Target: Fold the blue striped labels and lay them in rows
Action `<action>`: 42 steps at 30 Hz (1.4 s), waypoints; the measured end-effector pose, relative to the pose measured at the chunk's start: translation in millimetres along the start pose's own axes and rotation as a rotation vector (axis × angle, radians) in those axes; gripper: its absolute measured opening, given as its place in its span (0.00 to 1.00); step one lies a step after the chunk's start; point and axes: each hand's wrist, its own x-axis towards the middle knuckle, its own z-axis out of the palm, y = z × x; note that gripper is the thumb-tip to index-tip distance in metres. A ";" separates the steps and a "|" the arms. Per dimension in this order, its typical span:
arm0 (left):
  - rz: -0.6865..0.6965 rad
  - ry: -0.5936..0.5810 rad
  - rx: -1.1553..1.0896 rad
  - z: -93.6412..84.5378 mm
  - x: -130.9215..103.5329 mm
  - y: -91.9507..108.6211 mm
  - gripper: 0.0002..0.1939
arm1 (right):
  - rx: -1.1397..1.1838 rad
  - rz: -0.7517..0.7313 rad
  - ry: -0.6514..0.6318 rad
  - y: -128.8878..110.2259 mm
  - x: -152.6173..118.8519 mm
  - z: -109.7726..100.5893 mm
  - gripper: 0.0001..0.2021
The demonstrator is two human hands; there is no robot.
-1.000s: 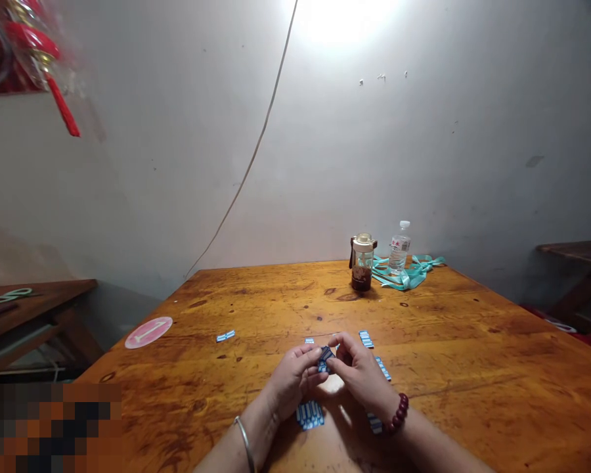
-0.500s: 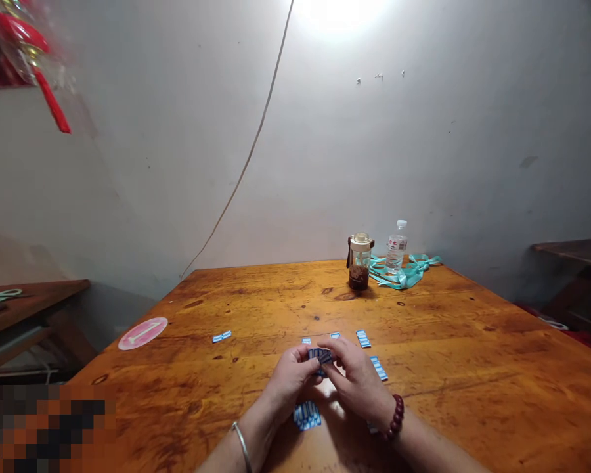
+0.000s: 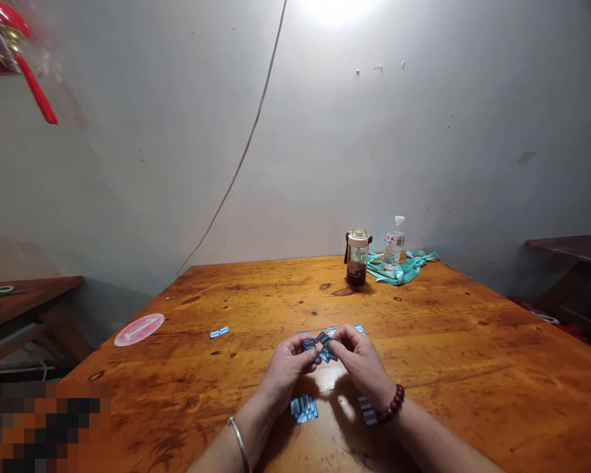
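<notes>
Held cards point(image 3: 309, 343) partly behind left hand point(image 3: 286, 369)

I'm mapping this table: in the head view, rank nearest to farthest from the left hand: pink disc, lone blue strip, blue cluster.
1. Blue cluster: just below the left hand.
2. Lone blue strip: leftward.
3. Pink disc: farther left, beyond the strip.

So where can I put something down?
Bare table lies well right of the right hand, and left of the cup beyond the lone blue-and-white piece. More pieces crowd that hand and the left hand; ribbon crowds the bottle.
</notes>
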 end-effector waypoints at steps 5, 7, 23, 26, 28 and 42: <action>-0.014 0.025 -0.026 1.2 -0.1 -1.4 0.12 | 0.231 0.134 -0.080 4.9 0.3 6.6 0.07; -0.074 0.010 -0.061 3.3 -2.0 -0.5 0.11 | 0.230 0.143 -0.085 8.9 0.4 8.6 0.06; -0.150 -0.038 -0.061 1.7 -2.2 -3.6 0.12 | 0.276 0.047 0.062 0.8 -0.3 6.9 0.06; -0.121 0.040 -0.082 1.4 -0.2 -2.9 0.11 | 0.312 0.105 0.031 -1.1 -0.4 6.7 0.06; -0.102 0.053 -0.114 2.3 0.4 -3.0 0.11 | 0.326 0.148 -0.006 1.6 -1.2 10.0 0.07; -0.049 0.107 -0.023 2.1 2.0 -7.0 0.11 | 0.159 0.133 0.020 18.1 -2.0 17.6 0.09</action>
